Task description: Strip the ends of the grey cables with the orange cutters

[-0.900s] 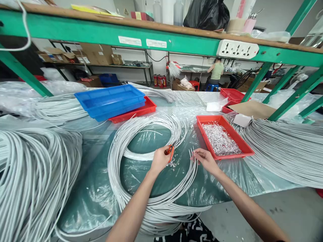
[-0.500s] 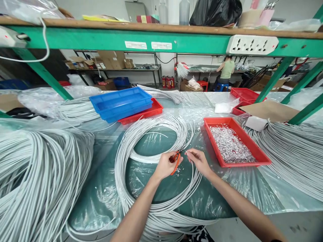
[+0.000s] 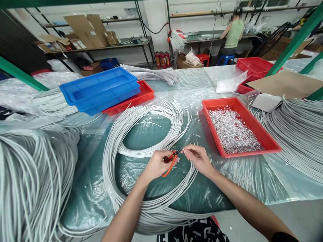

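One pair of orange-handled cutters (image 3: 169, 169), held above the bench (image 3: 222, 191) over the open middle of the near cable loop; long axis diagonal, handles toward the wearer and left, dark tips pointing away and right, at the right hand. Left hand (image 3: 157, 164) wrapped around the handles. Right hand (image 3: 200, 159) pinching one cable end (image 3: 183, 150) between thumb and fingers, right by the tips; can't tell if blades touch it. Around both: one white cable coil (image 3: 109, 168) in two overlapping loops, strands too many to count. Right of the hands, one red tray (image 3: 254, 124) of small clippings (image 3: 232, 131), long axis running away and left. Beyond the coil, blue trays (image 3: 101, 90), nested, count unclear, on one red tray (image 3: 146, 94). Two large cable bundles (image 3: 37, 174) flank the bench, one each side. Background: three fire extinguishers (image 3: 163, 59), one person (image 3: 233, 37) on one blue stool (image 3: 226, 59).
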The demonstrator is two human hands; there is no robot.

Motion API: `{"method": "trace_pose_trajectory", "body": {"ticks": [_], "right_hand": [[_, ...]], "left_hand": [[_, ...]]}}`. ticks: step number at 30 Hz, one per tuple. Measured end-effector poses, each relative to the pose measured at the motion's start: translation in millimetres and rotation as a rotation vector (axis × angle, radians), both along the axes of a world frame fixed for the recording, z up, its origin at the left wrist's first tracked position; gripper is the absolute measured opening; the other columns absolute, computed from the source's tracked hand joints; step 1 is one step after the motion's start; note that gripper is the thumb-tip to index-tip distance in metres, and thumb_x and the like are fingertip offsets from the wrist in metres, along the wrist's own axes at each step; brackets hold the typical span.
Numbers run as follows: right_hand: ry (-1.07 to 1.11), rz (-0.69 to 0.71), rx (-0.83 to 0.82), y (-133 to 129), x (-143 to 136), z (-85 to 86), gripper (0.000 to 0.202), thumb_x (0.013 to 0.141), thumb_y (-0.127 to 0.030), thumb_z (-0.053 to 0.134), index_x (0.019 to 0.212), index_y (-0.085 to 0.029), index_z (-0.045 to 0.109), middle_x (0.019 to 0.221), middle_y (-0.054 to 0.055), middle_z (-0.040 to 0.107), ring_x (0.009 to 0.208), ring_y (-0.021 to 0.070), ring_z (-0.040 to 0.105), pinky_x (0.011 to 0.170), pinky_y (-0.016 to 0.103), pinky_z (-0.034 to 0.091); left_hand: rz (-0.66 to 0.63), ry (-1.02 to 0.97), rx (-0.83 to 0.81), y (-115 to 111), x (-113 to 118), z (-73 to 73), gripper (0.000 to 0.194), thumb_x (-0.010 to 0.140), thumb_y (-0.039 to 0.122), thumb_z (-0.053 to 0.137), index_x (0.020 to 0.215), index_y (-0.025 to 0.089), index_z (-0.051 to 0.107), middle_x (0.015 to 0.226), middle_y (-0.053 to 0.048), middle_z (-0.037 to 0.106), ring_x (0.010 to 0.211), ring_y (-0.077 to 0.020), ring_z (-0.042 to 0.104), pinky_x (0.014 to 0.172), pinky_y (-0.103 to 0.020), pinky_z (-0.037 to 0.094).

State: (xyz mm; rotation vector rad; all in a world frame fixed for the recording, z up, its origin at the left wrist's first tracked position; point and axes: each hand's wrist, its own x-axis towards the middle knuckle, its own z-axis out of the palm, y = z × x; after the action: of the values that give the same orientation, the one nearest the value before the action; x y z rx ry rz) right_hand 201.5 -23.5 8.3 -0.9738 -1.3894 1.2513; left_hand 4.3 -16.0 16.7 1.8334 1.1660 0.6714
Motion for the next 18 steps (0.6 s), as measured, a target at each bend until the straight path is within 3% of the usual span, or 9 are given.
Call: {"method": "trace_pose_trajectory", "body": {"ticks": [8,18], "right_hand": [[-0.124,0.014,0.094,-5.9,4.0,8.6,0.031,0.093,-0.044,0.056,0.087,-0.017,0.070,0.069,0.002,0.063,0.060,0.0126,0.049,0.056,0.026,0.039],[-0.179,0.001,0.137,-6.2,3.4,4.4,0.030,0.094,-0.042,0.054,0.087,-0.018,0.070,0.068,0.001,0.061,0.061,0.0137,0.050,0.058,0.026,0.041]], "left_hand": [[-0.017,0.007,0.006,0.4,-2.0,-2.3,0.034,0.081,0.041,0.065,0.064,0.011,0.061,0.059,0.002,0.041,0.057,-0.0090,0.031,0.051,-0.020,0.027],[-0.032,0.040,0.013,-1.4,-1.4,-0.2,0.036,0.082,0.041,0.063,0.062,0.012,0.058,0.059,0.002,0.038,0.059,-0.0095,0.029,0.051,-0.021,0.026]]}}
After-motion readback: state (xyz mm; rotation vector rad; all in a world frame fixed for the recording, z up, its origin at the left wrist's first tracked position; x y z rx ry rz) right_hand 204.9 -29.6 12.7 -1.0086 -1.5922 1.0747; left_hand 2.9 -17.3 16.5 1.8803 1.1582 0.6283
